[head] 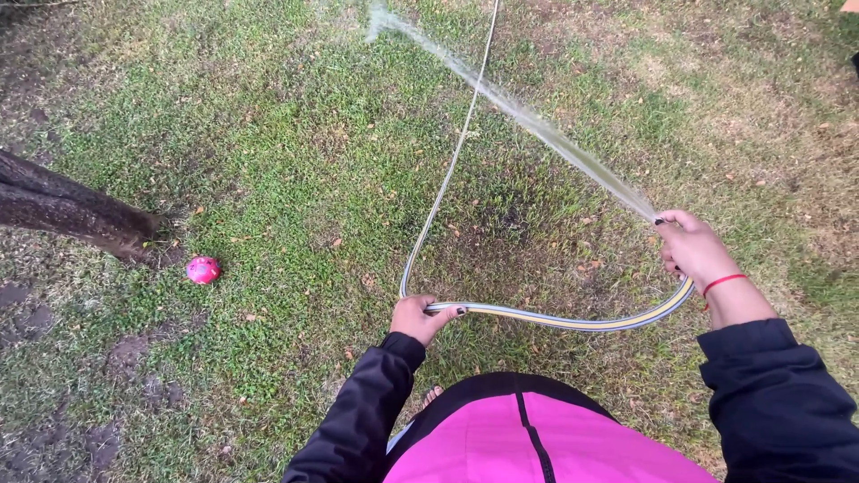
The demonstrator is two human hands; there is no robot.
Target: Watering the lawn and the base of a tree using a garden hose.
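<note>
Outdoors, both hands on hose (555, 317)

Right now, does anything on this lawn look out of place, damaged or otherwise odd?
One thing: a small pink ball-like object lies alone on the grass beside the tree trunk. Otherwise nothing stands out. The hose runs unkinked between the left hand and right hand, and the water jet sprays cleanly.

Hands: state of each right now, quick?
Left hand: closed around the garden hose at its bend.
Right hand: closed on the hose's end, where a water jet sprays over the grass.
</note>
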